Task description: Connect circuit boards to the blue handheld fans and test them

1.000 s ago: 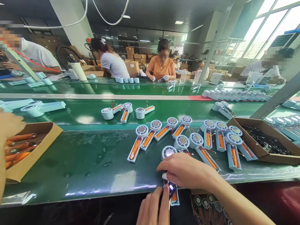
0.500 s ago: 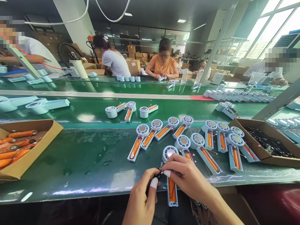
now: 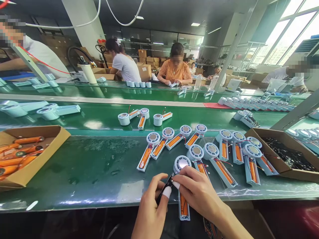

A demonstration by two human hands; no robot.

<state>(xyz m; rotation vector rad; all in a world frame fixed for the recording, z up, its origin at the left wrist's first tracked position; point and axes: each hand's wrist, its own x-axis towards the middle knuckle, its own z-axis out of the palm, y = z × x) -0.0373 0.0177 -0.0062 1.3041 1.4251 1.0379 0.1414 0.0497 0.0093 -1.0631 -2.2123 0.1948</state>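
Note:
A narrow black circuit board [image 3: 168,183] is gripped in my left hand [image 3: 151,207], tilted, with the white-covered thumb on its face. At the board's upper end, my right hand [image 3: 199,191] pinches a small white wire plug, mostly hidden by the fingertips. Its thumb has a white cover too. Under my hands lies a light-blue handheld fan housing with a round head [image 3: 182,163] and an orange battery [image 3: 184,206] in its open handle, which juts over the bench edge. My right hand covers the middle of this housing.
Several similar housings [image 3: 211,150] lie beyond my hands and to the right. A carton of orange batteries [image 3: 47,162] stands left, a carton of black boards [image 3: 286,169] right. Behind runs a green belt [image 3: 102,118] carrying more housings. Co-workers sit across it.
More of the black board shows between my hands, and my left index finger has lifted off its end. My right fingers remain pinched at the upper end. The view has shifted slightly.

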